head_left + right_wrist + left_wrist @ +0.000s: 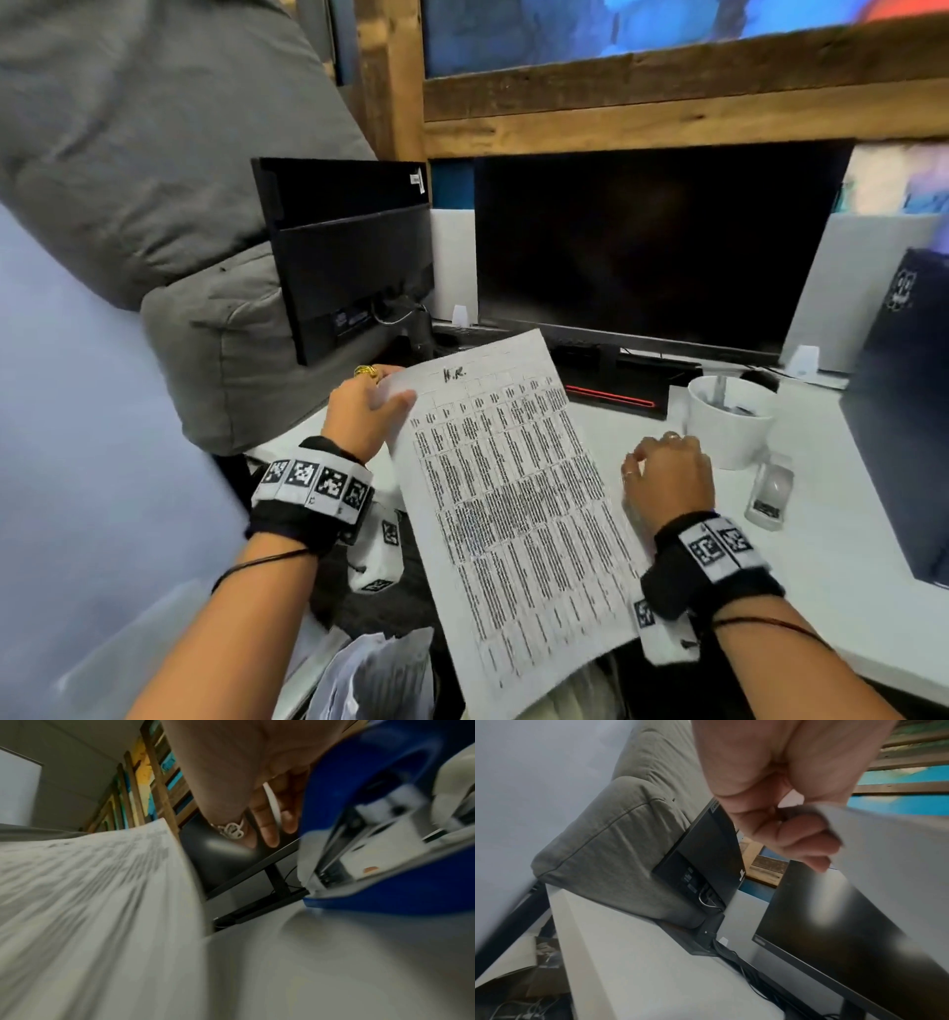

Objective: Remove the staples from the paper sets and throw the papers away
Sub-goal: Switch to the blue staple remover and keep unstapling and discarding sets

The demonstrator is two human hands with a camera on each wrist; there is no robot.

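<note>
At centre left of the head view the left hand pinches the upper corner of the paper set, thumb on top, fingers curled beneath. The sheets slope down the middle of the frame, lower edge past the table rim. At right, the right hand curls its fingers over a blue stapler-like tool beside the white cup. Risk: a one-corner pinch may let pages slip, or tear at the staple
</note>
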